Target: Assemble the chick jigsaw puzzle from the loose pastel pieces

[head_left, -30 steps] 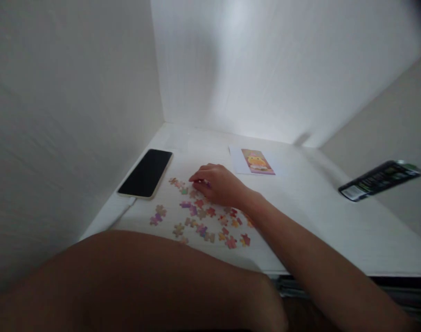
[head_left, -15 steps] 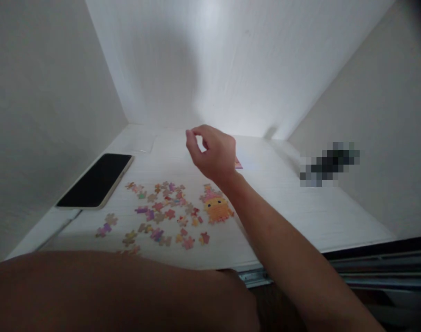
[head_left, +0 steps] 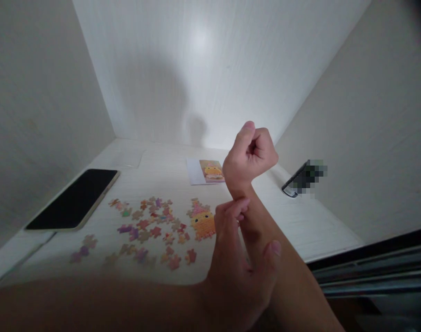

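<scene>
My right hand (head_left: 250, 154) is raised above the white surface, its fingers curled into a fist with nothing visible inside. My left hand (head_left: 240, 258) touches the right forearm just below the wrist, thumb and fingers apart around it, holding no object. Left of my hands lies a partly joined puzzle section (head_left: 202, 222) with a yellow face and a pink top; the left hand hides its right edge. Several loose puzzle pieces (head_left: 155, 231) are scattered further left. Behind them, a printed picture card (head_left: 196, 172) lies flat, partly covered by the right hand.
A dark-screened phone or tablet (head_left: 74, 199) lies at the left. Near the back left is a thin clear sheet (head_left: 129, 159). A dark, partly pixelated object (head_left: 295, 182) stands at the right by the side wall. Pale walls enclose the surface on three sides.
My right hand has moved right and turned, closing into a fist and uncovering the picture card. My left hand has come into view and now touches the right forearm. The view has shifted slightly.
</scene>
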`<state>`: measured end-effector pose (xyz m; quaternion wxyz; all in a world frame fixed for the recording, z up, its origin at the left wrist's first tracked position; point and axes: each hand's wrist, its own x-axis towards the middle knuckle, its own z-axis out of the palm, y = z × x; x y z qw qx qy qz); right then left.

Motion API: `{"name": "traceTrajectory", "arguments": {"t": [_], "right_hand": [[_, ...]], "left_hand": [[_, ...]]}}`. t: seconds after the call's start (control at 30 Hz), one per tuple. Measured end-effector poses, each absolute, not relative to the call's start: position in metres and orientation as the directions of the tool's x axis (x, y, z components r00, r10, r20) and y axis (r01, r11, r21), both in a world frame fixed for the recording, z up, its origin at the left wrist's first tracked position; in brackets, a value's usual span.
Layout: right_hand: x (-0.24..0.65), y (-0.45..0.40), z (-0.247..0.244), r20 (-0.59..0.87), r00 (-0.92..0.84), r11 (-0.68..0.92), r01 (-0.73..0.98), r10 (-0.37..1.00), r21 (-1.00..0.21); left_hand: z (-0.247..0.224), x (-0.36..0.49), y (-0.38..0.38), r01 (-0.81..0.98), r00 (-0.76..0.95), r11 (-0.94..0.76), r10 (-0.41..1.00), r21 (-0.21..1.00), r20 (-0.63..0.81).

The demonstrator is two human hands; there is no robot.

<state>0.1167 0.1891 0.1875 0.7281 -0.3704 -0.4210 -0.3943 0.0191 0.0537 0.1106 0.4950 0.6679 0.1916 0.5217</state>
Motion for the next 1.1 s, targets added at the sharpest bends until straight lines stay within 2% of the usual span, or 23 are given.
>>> {"name": "traceTrajectory", "arguments": {"t": [0.2, 0.4, 0.57, 0.63, 0.73, 0.8, 0.93, 1.1], "right_hand": [[0.105, 0.178, 0.194, 0.911, 0.290, 0.411, 0.898, -0.292, -0.155], [0.102, 0.175, 0.198, 0.901, 0.278, 0.421, 0.899, -0.334, -0.122], [0.100, 0.173, 0.193, 0.943, 0.155, 0.398, 0.917, -0.295, -0.026], [0.102, 0.173, 0.192, 0.947, 0.196, 0.424, 0.903, -0.255, -0.073], [0.111, 0.176, 0.194, 0.959, 0.262, 0.467, 0.865, -0.112, -0.182], [0.120, 0.180, 0.195, 0.974, 0.222, 0.446, 0.876, -0.038, -0.183], [0.124, 0.188, 0.192, 0.990, 0.132, 0.355, 0.928, -0.040, -0.110], [0.103, 0.193, 0.182, 0.957, 0.290, 0.456, 0.848, 0.027, -0.270]], "left_hand": [[0.106, 0.032, 0.065, -0.187, 0.330, -0.185, 0.913, 0.965, 0.239], [0.107, 0.038, 0.075, -0.278, 0.366, -0.143, 0.898, 0.950, 0.242], [0.108, 0.038, 0.074, -0.329, 0.404, -0.059, 0.893, 0.943, 0.197], [0.107, 0.038, 0.073, -0.361, 0.426, -0.056, 0.878, 0.931, 0.218], [0.104, 0.037, 0.073, -0.394, 0.450, -0.090, 0.849, 0.915, 0.277], [0.103, 0.036, 0.073, -0.403, 0.448, -0.137, 0.833, 0.905, 0.325], [0.104, 0.033, 0.077, -0.407, 0.448, -0.244, 0.786, 0.880, 0.425], [0.108, 0.027, 0.082, -0.368, 0.476, -0.291, 0.757, 0.883, 0.448]]}}
